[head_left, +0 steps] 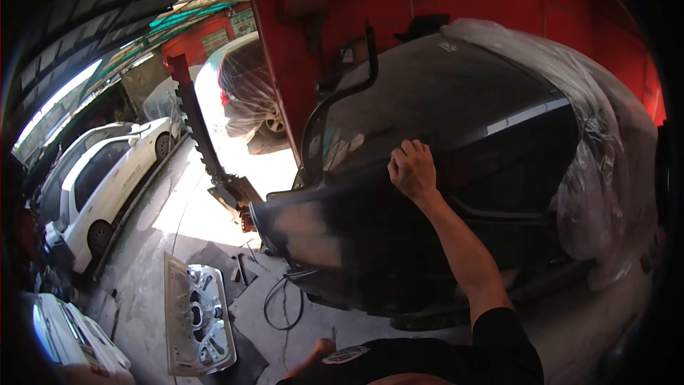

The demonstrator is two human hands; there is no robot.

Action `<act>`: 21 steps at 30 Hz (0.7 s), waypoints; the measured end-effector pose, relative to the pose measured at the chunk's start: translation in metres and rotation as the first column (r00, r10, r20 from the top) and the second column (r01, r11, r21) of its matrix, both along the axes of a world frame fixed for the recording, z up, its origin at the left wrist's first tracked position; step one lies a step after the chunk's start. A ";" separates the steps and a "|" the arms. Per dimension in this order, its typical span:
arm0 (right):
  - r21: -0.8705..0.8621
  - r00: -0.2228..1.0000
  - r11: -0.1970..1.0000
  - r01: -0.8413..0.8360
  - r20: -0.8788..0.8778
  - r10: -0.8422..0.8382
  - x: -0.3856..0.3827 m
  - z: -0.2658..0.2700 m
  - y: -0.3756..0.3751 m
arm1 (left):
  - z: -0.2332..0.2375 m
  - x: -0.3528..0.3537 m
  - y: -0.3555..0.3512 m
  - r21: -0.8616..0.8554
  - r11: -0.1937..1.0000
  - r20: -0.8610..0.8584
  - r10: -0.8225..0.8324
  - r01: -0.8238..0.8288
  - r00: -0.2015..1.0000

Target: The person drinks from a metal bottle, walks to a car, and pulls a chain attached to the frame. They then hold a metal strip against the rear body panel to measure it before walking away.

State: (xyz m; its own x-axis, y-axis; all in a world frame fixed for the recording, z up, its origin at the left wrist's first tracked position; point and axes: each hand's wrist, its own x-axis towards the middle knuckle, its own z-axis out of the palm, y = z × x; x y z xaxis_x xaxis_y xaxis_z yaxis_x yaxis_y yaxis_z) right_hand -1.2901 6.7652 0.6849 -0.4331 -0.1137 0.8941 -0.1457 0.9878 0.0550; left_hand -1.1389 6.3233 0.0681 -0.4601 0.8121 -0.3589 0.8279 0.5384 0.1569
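Observation:
A dark car body [356,257] fills the middle and right of the head view, with a pale, patchy area [306,232] on its side panel. My right hand [413,167] is raised over the upper edge of this panel, just below the dark glass [427,93]. Its fingers are curled closed, and what they hold, if anything, is hidden. Low in the view my left hand [324,348] hangs beside my dark shirt, looking rounded and closed. A thin upright shape [334,333] shows right beside it, too small to name.
Clear plastic sheeting [605,135] drapes the car's right end. A bare trunk lid [199,321] lies on the concrete floor [149,242] near a looped black hose [285,303]. A dark metal post [196,121] stands beyond. White cars [114,171] are parked at left.

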 end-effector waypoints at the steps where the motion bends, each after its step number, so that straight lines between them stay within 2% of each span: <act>1: -0.005 1.000 1.000 0.000 0.009 0.000 0.001 0.001 -0.001 | -0.001 -0.001 0.000 -0.009 1.000 0.024 0.004 -0.003 1.000; 5: -0.006 1.000 1.000 0.002 0.001 -0.002 0.003 0.002 -0.001 | -0.004 0.001 0.010 -0.101 0.993 -0.030 0.054 -0.056 0.998; 11: -0.004 1.000 1.000 -0.007 -0.011 0.007 -0.001 -0.001 0.001 | -0.004 -0.001 0.008 0.055 0.998 -0.046 0.032 -0.029 0.998; 16: 0.004 1.000 1.000 0.011 0.016 -0.012 -0.001 -0.001 0.001 | 0.002 -0.003 0.011 -0.064 0.998 0.017 0.021 -0.020 1.000; 19: -0.001 1.000 1.000 -0.001 0.004 0.001 0.003 0.002 -0.001 | 0.003 -0.001 0.013 -0.068 0.998 -0.045 0.001 -0.005 0.999; 21: -0.004 1.000 1.000 -0.010 -0.008 0.010 0.003 0.002 0.000 | 0.002 0.000 0.012 -0.072 0.997 -0.024 0.035 -0.037 0.999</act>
